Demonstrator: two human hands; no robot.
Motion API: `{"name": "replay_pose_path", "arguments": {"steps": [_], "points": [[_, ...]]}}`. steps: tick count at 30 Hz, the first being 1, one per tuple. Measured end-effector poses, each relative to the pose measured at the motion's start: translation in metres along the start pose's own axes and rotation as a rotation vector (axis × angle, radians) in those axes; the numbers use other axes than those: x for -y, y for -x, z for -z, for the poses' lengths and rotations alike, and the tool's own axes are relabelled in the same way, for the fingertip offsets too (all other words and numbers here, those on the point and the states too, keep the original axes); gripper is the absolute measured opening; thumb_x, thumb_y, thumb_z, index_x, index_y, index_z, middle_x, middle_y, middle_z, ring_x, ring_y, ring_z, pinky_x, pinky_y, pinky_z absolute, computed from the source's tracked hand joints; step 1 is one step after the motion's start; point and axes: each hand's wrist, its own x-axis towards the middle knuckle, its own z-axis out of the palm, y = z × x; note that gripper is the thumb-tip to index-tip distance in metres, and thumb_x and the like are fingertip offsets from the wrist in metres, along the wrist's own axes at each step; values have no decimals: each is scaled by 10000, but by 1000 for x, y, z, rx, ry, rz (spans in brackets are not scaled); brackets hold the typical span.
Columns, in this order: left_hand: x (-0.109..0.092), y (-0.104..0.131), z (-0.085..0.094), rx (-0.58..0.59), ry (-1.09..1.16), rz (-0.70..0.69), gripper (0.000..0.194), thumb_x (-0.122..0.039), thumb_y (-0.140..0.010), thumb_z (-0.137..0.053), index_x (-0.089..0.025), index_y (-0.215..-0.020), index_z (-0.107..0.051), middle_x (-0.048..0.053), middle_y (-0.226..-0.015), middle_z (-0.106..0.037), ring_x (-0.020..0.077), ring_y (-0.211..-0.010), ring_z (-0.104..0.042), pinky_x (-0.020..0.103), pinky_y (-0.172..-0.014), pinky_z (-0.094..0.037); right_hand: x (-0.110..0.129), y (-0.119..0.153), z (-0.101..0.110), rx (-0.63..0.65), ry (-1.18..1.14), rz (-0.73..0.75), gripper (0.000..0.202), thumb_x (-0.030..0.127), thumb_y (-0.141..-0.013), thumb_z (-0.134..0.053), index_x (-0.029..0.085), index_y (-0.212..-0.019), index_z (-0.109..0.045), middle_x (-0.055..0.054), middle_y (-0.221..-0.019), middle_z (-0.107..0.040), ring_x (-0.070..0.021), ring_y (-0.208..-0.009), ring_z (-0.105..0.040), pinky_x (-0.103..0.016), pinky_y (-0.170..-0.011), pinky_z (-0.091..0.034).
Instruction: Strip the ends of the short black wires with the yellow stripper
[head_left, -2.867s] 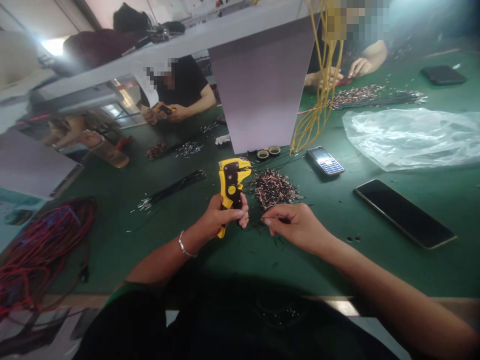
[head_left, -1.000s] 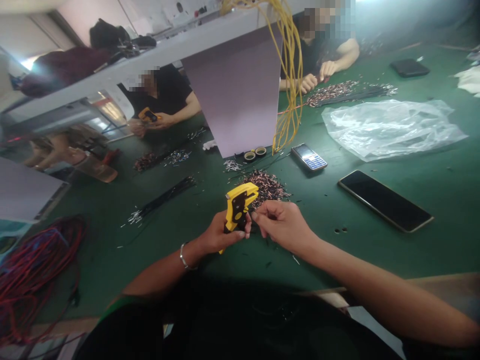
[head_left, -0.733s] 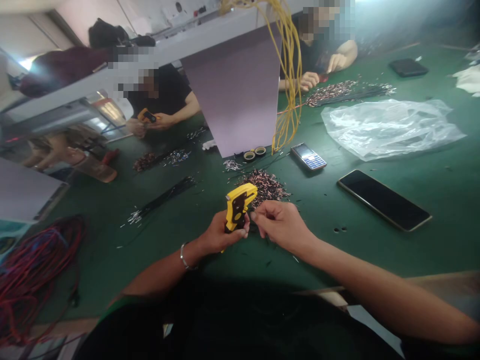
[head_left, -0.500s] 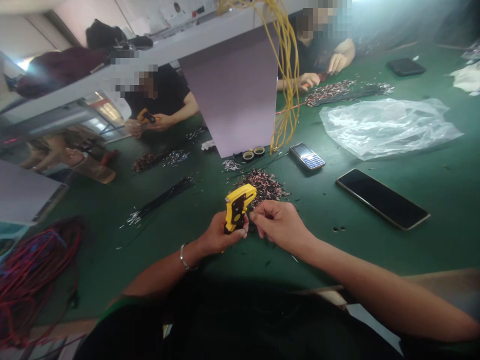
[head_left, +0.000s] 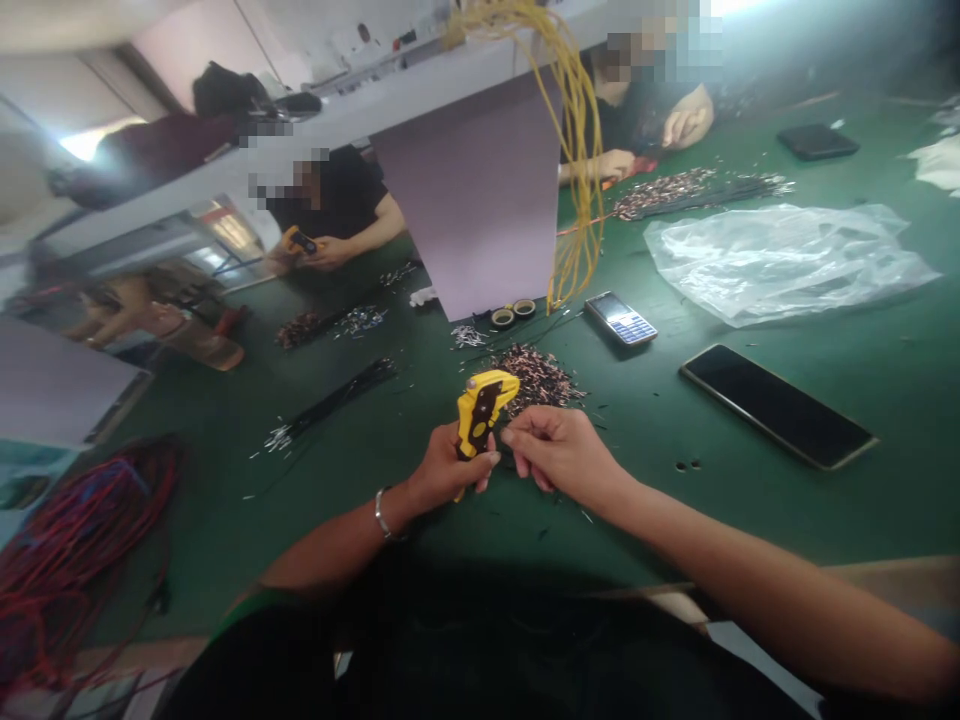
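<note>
Wrapped round the handle of a yellow and black wire stripper [head_left: 486, 405] is my left hand [head_left: 442, 468], with the tool's jaws tilted up and to the right. My right hand [head_left: 559, 450] is pinched closed just to the right of the tool; whatever its fingertips hold is too small to make out. Behind both hands lies a pile of short wire offcuts [head_left: 544, 375], black and copper-coloured. Left of my left hand, a bundle of thin black wires [head_left: 337, 395] with bright ends rests on the green table [head_left: 420, 560].
A keypad phone [head_left: 621, 320], a smartphone [head_left: 776, 405] and a clear plastic bag [head_left: 787, 260] lie to the right. Yellow cables [head_left: 577, 200] hang over a panel [head_left: 480, 190]. Red cable coils [head_left: 90, 550] sit at left. Two co-workers sit opposite; one holds a yellow tool [head_left: 300, 240].
The whole view has shifted slightly, so things appear a little lower and further right. The wire stripper's head has turned slightly in my left hand. My right hand keeps its pinch beside it.
</note>
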Motion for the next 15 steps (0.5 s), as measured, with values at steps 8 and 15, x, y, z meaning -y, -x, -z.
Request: {"name": "replay_pose_path", "arguments": {"steps": [8, 15], "points": [[-15, -8, 5, 233, 510, 31, 283, -152, -673, -693, -95, -941, -623, 62, -730, -640, 186, -629, -613, 370, -623, -532, -2, -8, 12, -28, -45, 46, 272, 406, -799, -632, 168, -879, -737, 37, -486, -593, -55, -322, -383, -204, -333, -273], [-13, -12, 14, 291, 691, 120, 371, -201, -659, -659, -103, -1015, -622, 75, -782, -613, 200, -676, -598, 388, -663, -502, 1, -14, 26, -170, -47, 26, 240, 333, -764, -567, 139, -778, -708, 20, -444, -572, -61, -354, -337, -213, -353, -232]]}}
